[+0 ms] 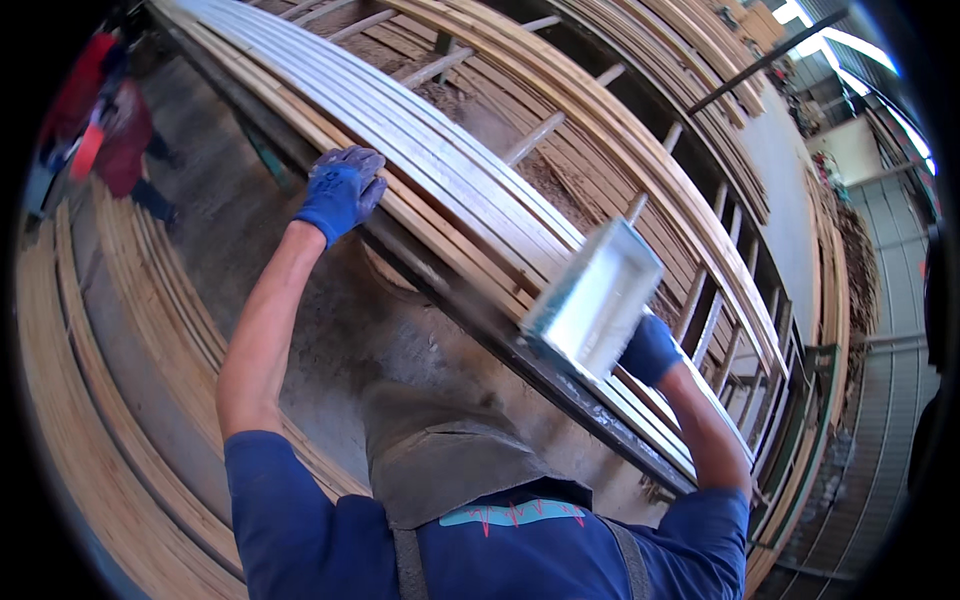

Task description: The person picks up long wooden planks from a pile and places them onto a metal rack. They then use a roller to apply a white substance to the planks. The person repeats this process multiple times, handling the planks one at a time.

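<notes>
There are no packages, labels, signs or screens to see here. Nothing in the picture is a box with a wrapper, a sticker, a board with writing or a display.

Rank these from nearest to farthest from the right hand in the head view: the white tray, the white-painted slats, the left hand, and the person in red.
1. White tray: held by the right hand, just above it.
2. White-painted slats: on the rack under the tray, running up-left.
3. Left hand: resting on the rack edge, far left of the tray.
4. Person in red: upper-left corner, on the floor.
</notes>
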`<state>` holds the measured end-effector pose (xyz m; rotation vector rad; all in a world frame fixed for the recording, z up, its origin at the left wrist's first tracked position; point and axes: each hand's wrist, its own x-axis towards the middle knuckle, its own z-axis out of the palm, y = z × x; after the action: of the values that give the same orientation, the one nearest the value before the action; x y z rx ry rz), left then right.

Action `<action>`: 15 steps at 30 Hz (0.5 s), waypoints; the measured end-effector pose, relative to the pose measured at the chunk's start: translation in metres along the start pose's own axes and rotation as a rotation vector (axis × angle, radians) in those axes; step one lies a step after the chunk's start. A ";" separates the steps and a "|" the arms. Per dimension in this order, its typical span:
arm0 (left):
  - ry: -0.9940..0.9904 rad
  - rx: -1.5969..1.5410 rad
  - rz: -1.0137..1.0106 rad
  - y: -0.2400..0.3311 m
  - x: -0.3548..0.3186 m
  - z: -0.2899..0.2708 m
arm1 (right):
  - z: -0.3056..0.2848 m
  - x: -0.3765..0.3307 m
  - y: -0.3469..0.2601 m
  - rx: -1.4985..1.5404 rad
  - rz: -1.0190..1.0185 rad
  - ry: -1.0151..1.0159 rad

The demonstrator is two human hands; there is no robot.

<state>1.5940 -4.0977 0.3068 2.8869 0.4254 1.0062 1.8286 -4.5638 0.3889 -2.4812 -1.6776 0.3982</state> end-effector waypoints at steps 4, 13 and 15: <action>-0.215 -0.057 0.024 -0.048 0.015 0.007 | 0.026 0.093 -0.040 0.026 -0.079 0.090; -0.250 -0.123 0.136 -0.079 0.010 0.001 | -0.024 0.053 -0.079 0.323 0.050 0.210; -0.313 -0.124 0.075 -0.071 0.016 -0.009 | -0.021 0.010 -0.055 0.434 0.284 0.187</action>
<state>1.5837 -4.0253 0.3137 2.8927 0.2263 0.5489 1.7889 -4.5331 0.4208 -2.3380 -1.0385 0.4801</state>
